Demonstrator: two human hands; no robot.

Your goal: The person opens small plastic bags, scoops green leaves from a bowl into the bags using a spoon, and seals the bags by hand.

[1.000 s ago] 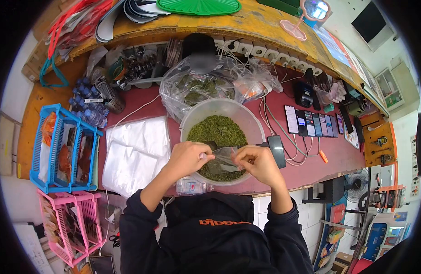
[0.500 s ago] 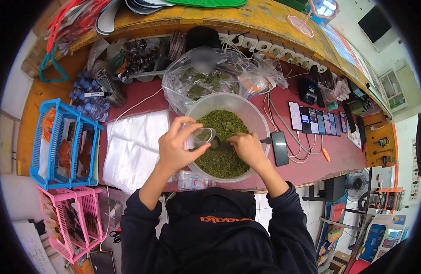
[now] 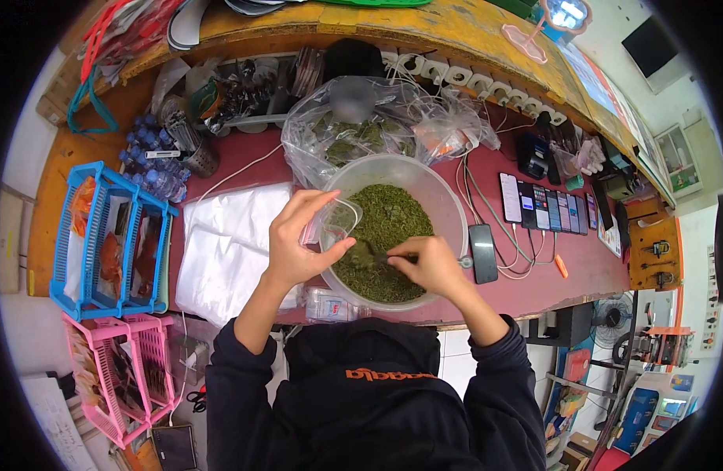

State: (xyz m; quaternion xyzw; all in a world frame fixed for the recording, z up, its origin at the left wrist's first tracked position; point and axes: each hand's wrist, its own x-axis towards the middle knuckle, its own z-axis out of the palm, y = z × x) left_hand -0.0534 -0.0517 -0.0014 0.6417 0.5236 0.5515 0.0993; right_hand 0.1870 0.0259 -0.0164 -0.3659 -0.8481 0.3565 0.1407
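My left hand [image 3: 299, 239] holds a small clear plastic container [image 3: 343, 218] by its sides, its mouth open over the left part of the bowl. Whether it is a stiff jar or a pouch I cannot tell. My right hand [image 3: 426, 263] pinches a dark spoon [image 3: 381, 257]; its handle end shows past the hand, and its head is at the herbs, hard to make out. Beneath both hands is a large translucent plastic bowl [image 3: 449, 200] of chopped dried green herbs [image 3: 389, 208]. A clear container with a label [image 3: 330, 305] lies by the bowl's near left edge.
White plastic bags [image 3: 228, 259] lie left of the bowl, beside a blue basket rack [image 3: 102, 243]. Behind stands a large clear bag [image 3: 346, 129] of green leaves. To the right are a black phone [image 3: 482, 253], cables and several phones [image 3: 542, 206] in a row.
My right hand has moved slightly down and left, and the spoon's head has shifted down over the herbs. My left hand still holds the container, tipped a little differently. The view has shifted slightly.
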